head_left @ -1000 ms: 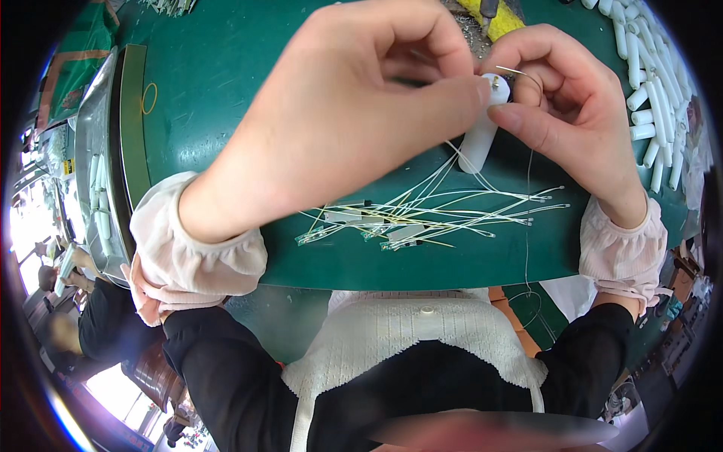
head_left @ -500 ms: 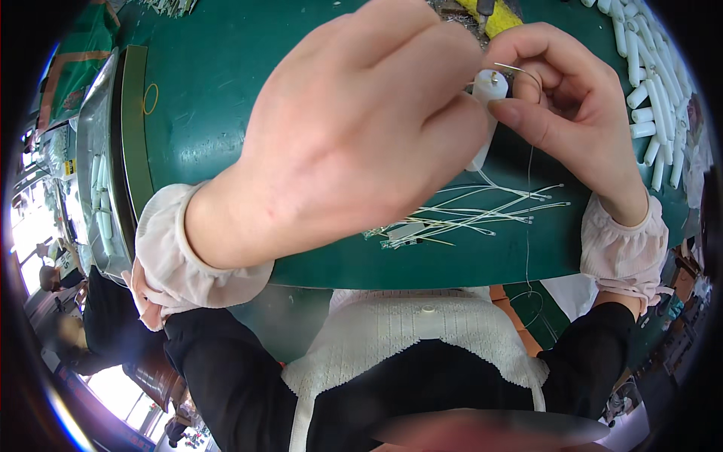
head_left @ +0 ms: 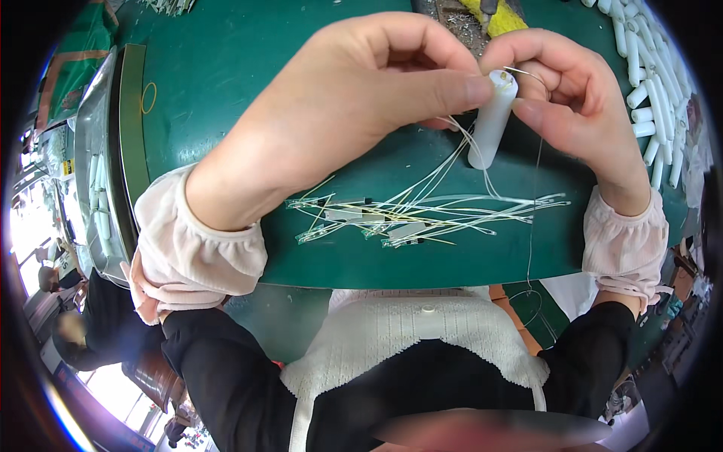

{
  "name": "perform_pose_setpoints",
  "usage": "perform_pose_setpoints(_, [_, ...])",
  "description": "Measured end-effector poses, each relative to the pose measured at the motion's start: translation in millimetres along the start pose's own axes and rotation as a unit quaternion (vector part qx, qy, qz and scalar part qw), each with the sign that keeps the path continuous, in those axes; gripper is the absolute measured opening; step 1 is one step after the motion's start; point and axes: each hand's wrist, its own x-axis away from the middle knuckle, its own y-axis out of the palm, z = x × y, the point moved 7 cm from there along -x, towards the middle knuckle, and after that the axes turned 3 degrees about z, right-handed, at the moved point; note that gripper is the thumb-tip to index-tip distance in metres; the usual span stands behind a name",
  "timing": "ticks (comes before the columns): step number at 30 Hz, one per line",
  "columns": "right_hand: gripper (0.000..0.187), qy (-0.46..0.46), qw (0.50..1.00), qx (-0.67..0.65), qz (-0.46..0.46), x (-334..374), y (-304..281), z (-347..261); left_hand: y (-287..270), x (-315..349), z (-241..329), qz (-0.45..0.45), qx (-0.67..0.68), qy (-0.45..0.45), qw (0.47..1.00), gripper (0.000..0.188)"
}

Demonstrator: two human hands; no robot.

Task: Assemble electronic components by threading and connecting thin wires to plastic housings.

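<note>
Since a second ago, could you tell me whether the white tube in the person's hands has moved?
Yes. The white tube now hangs more upright, pinched at its top between the left hand and right hand, its lower end nearer the bundle of thin wires on the green mat.

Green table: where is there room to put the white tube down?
The green table is bare on its left part, between the yellow ring and the left hand. It is crowded in the middle with thin wires, and along the right edge with a row of white tubes.
</note>
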Motion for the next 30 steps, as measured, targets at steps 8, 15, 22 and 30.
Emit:
perform_pose_setpoints(8, [0.036,0.004,1.000,0.010,0.021,-0.7,3.3,-4.4,2.7,-4.8,-10.2,-0.071,0.150,0.006,0.986,0.010])
perform_pose_setpoints(15, [0.030,-0.022,0.999,0.022,0.037,-1.9,-0.3,-2.0,7.0,-2.3,-1.4,-0.124,0.187,0.064,0.972,0.010])
perform_pose_setpoints(22, [0.025,-0.011,0.998,-0.002,0.063,9.8,-29.6,12.1,-1.2,-8.5,-5.9,-0.113,0.233,0.042,0.965,0.010])
perform_pose_setpoints(30, [0.022,0.023,0.997,-0.013,0.066,7.6,-16.2,-4.2,-1.8,-10.8,1.9,-0.118,0.250,0.055,0.960,0.011])
